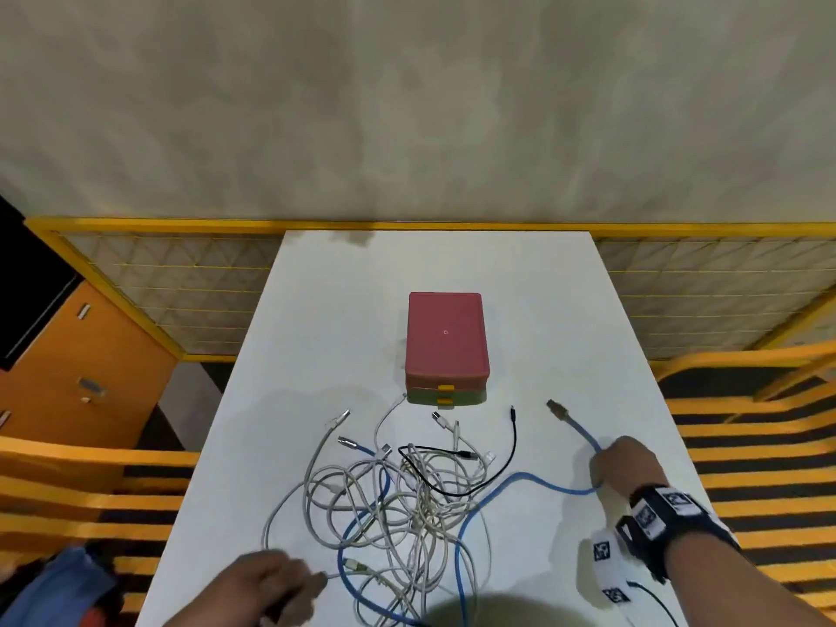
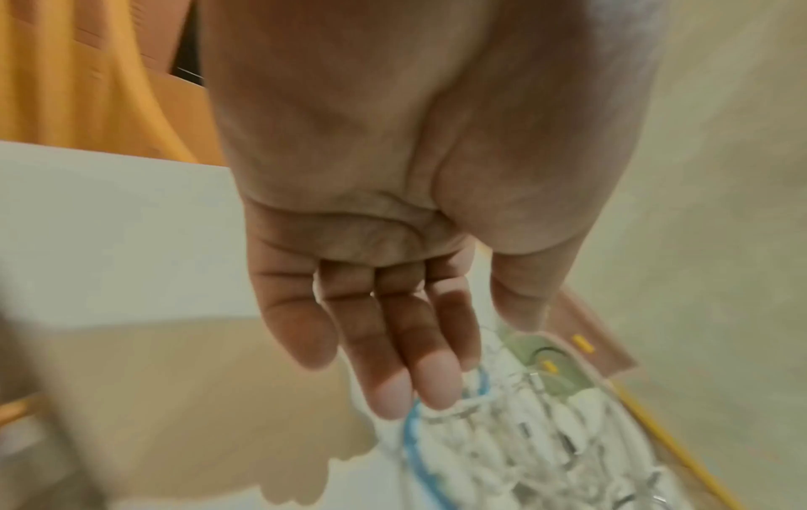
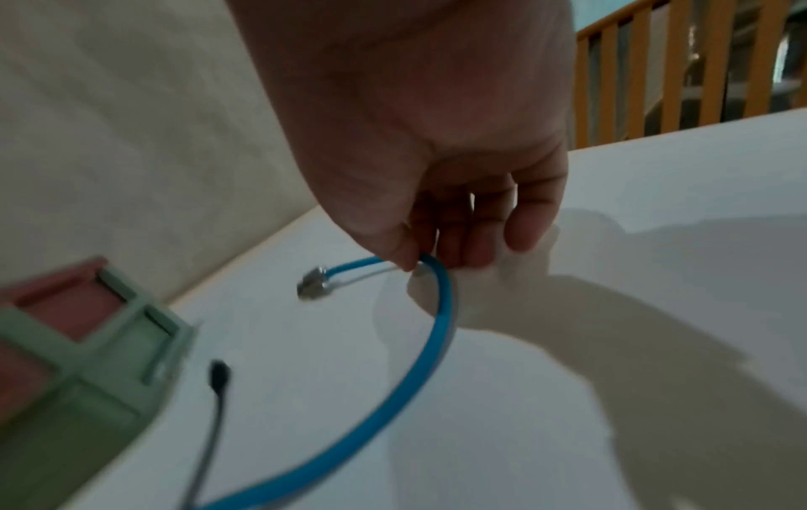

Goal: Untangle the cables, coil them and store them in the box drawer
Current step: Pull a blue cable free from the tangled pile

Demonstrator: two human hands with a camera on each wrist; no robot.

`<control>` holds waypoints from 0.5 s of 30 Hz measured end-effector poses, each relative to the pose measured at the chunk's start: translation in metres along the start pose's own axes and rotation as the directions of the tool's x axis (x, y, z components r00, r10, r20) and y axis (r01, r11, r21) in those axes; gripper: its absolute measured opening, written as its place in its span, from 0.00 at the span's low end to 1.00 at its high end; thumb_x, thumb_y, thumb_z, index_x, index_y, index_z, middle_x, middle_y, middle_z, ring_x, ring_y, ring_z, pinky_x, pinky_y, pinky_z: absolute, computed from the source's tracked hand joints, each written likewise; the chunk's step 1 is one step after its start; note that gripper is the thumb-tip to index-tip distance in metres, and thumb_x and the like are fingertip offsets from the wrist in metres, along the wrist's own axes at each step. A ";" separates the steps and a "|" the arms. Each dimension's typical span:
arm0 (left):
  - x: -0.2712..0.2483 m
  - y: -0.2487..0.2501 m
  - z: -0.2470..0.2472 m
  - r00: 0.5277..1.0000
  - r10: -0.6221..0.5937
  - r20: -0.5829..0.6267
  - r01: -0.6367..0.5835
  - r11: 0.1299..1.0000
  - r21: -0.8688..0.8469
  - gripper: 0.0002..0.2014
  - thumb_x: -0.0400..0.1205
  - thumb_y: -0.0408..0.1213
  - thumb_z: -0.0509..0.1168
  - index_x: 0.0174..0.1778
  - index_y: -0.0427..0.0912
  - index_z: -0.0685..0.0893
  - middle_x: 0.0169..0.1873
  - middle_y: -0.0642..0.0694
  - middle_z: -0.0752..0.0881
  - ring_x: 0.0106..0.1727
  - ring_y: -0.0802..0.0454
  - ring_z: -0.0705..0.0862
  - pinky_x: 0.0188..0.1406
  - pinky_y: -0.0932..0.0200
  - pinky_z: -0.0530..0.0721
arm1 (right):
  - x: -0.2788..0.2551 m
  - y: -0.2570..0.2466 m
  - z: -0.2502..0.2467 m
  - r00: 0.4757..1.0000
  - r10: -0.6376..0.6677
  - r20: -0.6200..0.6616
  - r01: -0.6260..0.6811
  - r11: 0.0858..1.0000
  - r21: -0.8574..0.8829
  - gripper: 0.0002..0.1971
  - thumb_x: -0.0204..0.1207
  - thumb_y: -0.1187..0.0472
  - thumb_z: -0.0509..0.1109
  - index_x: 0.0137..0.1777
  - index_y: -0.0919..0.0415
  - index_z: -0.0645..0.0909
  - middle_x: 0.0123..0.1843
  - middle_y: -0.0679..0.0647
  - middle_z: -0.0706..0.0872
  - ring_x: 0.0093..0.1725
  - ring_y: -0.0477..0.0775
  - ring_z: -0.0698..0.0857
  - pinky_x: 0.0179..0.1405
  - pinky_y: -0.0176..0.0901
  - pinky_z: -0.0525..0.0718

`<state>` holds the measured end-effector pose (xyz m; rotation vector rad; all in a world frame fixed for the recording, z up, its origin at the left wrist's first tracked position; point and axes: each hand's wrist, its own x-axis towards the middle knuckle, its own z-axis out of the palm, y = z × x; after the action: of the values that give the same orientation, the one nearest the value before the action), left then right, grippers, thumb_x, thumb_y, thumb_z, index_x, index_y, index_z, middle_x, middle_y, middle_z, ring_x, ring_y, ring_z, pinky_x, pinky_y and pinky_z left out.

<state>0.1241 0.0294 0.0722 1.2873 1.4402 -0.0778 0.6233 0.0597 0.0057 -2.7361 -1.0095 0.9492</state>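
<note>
A tangle of white, blue and black cables lies on the white table, in front of a pink box with two yellow-handled drawers, both closed. My right hand is to the right of the pile and pinches the blue cable a short way behind its plug. The right wrist view shows thumb and fingers closed on the blue cable. My left hand hovers at the pile's near left edge. Its fingers are straight over the cables and hold nothing.
A black cable end lies between the box and the blue plug. Yellow slatted chairs flank the table on both sides. An orange cabinet stands at the left and a yellow mesh fence runs behind.
</note>
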 end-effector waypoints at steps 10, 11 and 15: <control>0.051 0.192 0.019 0.902 0.394 0.176 -0.307 0.873 -0.379 0.29 0.76 0.70 0.56 0.62 0.56 0.86 0.63 0.56 0.88 0.67 0.63 0.82 0.63 0.49 0.77 | -0.135 -0.111 -0.051 0.754 -0.485 -0.443 0.655 0.509 0.558 0.06 0.71 0.66 0.79 0.37 0.60 0.85 0.32 0.53 0.90 0.32 0.46 0.88 0.35 0.36 0.84; 0.052 0.206 0.023 0.881 0.423 0.211 -0.306 0.850 -0.428 0.31 0.76 0.72 0.52 0.60 0.57 0.86 0.63 0.56 0.88 0.68 0.62 0.81 0.66 0.47 0.74 | -0.151 -0.121 -0.048 0.715 -0.548 -0.434 0.695 0.486 0.531 0.07 0.70 0.66 0.80 0.36 0.58 0.86 0.32 0.49 0.90 0.32 0.43 0.87 0.35 0.33 0.83; 0.050 0.237 0.030 0.836 0.514 0.194 -0.283 0.705 -0.650 0.35 0.83 0.68 0.49 0.68 0.43 0.83 0.67 0.41 0.86 0.70 0.47 0.82 0.71 0.47 0.75 | -0.192 -0.138 -0.029 0.560 -0.765 -0.317 0.803 0.408 0.434 0.12 0.68 0.65 0.81 0.34 0.48 0.84 0.36 0.39 0.90 0.36 0.38 0.87 0.37 0.27 0.79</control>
<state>0.3244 0.1355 0.1630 0.9546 0.7281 0.4002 0.4485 0.0542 0.1671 -1.4781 -1.5074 0.7542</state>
